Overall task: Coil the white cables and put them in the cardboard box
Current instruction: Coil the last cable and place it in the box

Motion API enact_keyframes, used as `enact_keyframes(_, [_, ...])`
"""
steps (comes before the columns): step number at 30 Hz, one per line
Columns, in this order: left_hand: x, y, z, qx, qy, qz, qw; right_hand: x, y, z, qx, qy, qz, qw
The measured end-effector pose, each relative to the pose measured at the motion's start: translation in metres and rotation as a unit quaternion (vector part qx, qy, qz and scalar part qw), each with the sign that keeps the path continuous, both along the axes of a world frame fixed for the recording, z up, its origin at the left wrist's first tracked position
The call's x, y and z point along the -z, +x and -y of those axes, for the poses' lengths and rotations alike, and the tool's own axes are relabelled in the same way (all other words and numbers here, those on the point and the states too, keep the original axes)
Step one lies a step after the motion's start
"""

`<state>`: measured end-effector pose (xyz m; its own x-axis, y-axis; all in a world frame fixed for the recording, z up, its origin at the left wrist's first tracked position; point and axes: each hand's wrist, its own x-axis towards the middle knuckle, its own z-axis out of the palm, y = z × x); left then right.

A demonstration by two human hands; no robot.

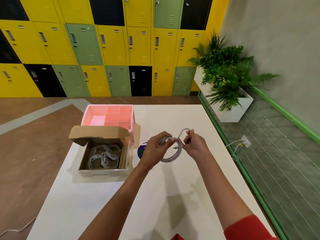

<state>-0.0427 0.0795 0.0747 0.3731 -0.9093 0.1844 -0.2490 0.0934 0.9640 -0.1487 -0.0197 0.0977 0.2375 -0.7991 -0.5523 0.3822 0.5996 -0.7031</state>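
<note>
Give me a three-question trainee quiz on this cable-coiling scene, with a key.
1. True or false: the cardboard box already holds coiled cables.
2. The cable being coiled is gripped by: A) one hand, B) both hands, C) neither hand.
3. Fill in: the divided tray behind the box is ___.
Key: 1 true. 2 B, the left hand and right hand. 3 pink.

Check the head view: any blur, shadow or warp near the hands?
Head view: wide-angle warp tilts the lockers; arms cast soft shadows on the table; the cable in left hand and right hand reads clearly; coils in the cardboard box are shaded.
</note>
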Motion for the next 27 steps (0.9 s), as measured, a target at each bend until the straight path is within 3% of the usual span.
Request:
enact_keyframes(5, [0.004,0.001,0.002,-0.034,0.013,0.0,0.999,0.004,0.005,-0.009,0.019,0.051,0.072,0.996])
enact_keyframes(9, [0.006,0.003,0.002,-0.05,0.011,0.006,0.999,0.014,0.011,-0.011,-0.022,0.053,0.082,0.995])
enact_keyframes(13, [0.002,0.001,-0.001,-0.041,0.021,-0.024,0.999,0.015,0.008,-0.013,-0.115,-0.003,0.012,0.993])
enact_keyframes(17, [0.003,0.005,-0.002,-0.027,0.049,-0.084,0.995,0.009,0.0,-0.018,-0.263,-0.114,-0.135,0.949])
enact_keyframes(23, [0.001,0.007,0.0,-0.05,0.043,-0.068,0.996,0.007,-0.005,-0.024,-0.332,-0.165,-0.112,0.922])
enact_keyframes(27, [0.006,0.011,0.002,-0.059,0.037,-0.056,0.996,0.006,-0.005,-0.022,-0.325,-0.153,-0.141,0.922])
